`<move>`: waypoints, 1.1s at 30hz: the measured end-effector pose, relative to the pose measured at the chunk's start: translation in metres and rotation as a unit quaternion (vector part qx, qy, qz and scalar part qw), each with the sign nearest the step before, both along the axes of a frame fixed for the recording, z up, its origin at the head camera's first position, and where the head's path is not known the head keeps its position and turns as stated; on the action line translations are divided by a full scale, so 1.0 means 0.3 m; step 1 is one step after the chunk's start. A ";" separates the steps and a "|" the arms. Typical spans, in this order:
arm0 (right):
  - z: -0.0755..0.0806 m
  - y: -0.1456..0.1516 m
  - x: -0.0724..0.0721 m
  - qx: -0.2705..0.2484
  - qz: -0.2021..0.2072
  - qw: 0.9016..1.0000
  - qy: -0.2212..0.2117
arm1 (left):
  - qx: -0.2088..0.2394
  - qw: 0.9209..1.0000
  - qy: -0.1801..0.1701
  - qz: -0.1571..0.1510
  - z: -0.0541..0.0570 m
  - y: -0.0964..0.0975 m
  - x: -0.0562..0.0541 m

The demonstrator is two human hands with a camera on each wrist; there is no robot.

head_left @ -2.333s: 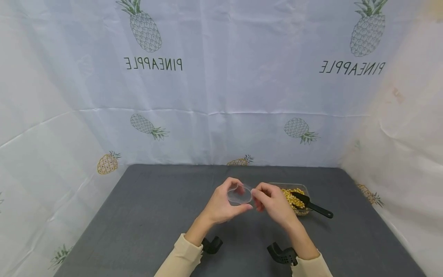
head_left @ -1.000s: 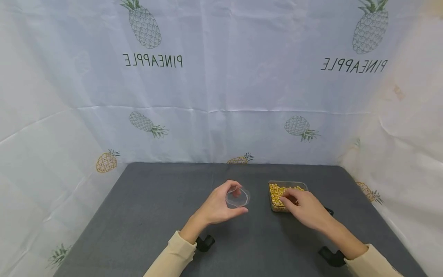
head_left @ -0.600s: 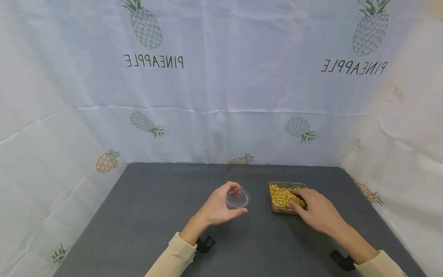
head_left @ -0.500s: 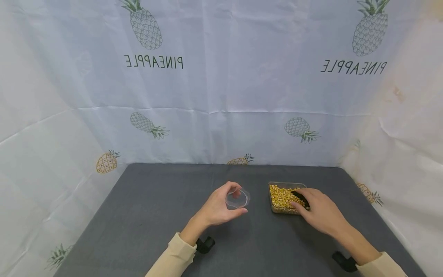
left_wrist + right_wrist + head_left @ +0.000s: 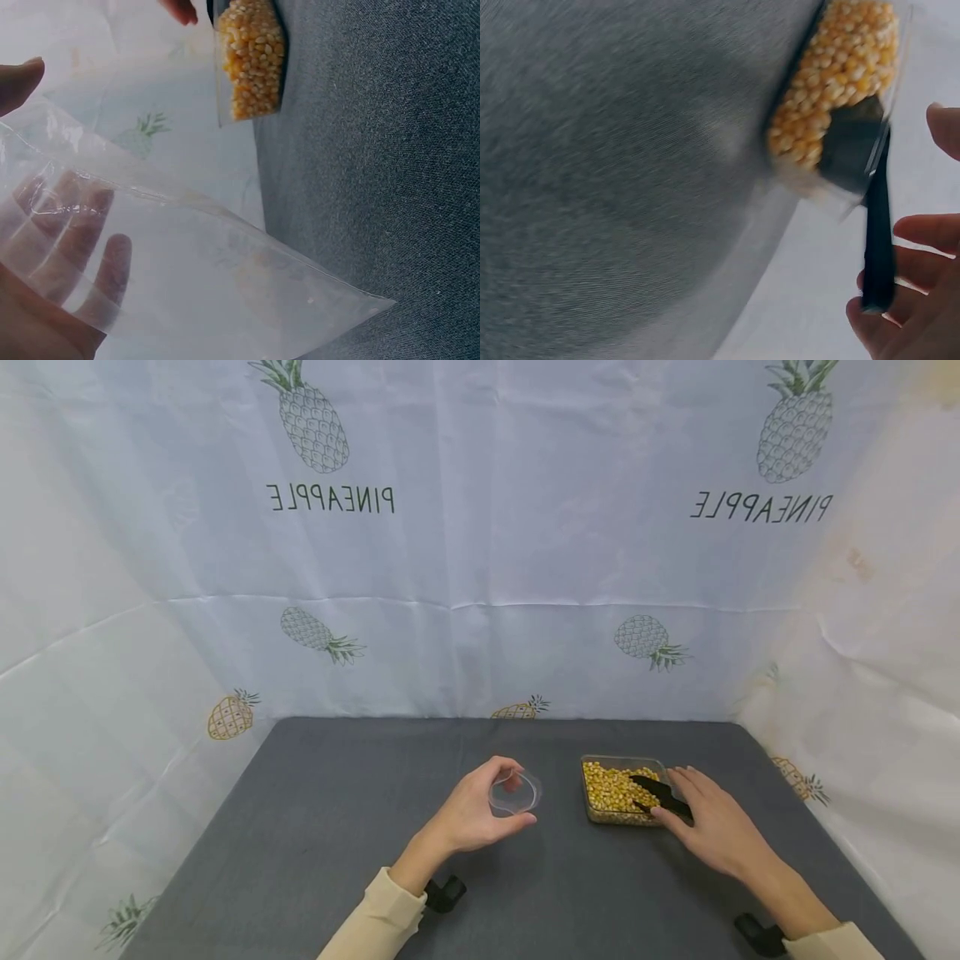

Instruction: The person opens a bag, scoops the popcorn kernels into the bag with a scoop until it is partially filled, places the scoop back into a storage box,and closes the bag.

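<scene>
My left hand [image 5: 471,810] holds a clear plastic bag [image 5: 225,277] around its mouth, thumb and fingers spread apart in a C shape. Through the film, several fingers show in the left wrist view. To the right stands a clear rectangular container [image 5: 622,818] of yellow corn kernels [image 5: 609,787]. A black scoop [image 5: 849,142] lies in the corn, its handle leaning out over the right rim. My right hand [image 5: 716,827] is beside that handle, thumb well apart from the fingers. In the right wrist view the fingertips overlap the handle's lower end.
A dark grey table [image 5: 315,843] lies under everything. White cloth [image 5: 480,543] with pineapple prints hangs behind it and at both sides. Black wrist mounts [image 5: 446,893] sit on both forearms.
My right hand has left the bag's mouth, crossed over the corn container and moved right to the scoop's handle, uncovering the scoop's blade. My left hand stays nearly in place with the bag.
</scene>
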State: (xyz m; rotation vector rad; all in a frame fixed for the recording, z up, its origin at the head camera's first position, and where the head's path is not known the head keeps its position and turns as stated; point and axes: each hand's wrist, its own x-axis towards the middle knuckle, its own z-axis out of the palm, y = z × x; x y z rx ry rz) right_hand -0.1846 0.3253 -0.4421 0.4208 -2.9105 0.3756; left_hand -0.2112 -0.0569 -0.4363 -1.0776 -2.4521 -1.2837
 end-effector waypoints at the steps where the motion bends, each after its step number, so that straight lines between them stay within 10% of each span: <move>1: -0.006 0.007 -0.002 -0.006 -0.002 1.000 -0.006 | 0.002 1.000 0.001 -0.001 0.000 0.000 0.000; 12: -0.058 0.053 -0.012 -0.089 -0.010 0.994 -0.070 | 0.014 1.000 0.013 -0.007 -0.010 0.004 -0.005; 26: -0.117 0.061 -0.004 -0.169 -0.006 0.985 0.031 | 0.019 1.000 0.014 -0.014 -0.026 0.000 -0.009; 33: -0.108 0.055 0.004 -0.211 -0.055 0.976 -0.016 | 0.019 1.000 -0.003 -0.015 -0.035 0.001 -0.014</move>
